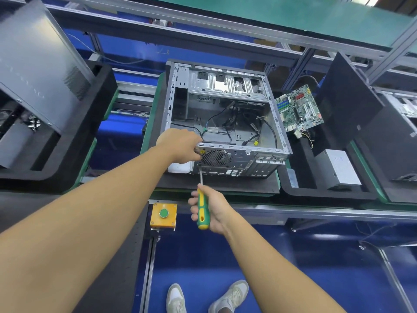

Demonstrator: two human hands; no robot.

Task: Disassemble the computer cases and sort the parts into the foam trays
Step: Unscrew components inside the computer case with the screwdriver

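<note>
An open grey computer case (225,109) lies on its side on the bench, loose black cables inside. My left hand (180,144) grips the case's near left rim beside the rear fan grille (216,157). My right hand (211,210) holds a green and yellow screwdriver (202,211), its shaft pointing up at the rear panel below the grille. A green motherboard (299,108) leans in the black foam tray (302,177) at the right. A grey drive (340,166) lies in that same tray.
A dark side panel (347,102) stands in the right tray. Another foam tray (56,154) at the left holds a grey case cover (36,68). A yellow box with a green button (163,214) hangs on the bench front. An overhead shelf rail (225,26) runs across.
</note>
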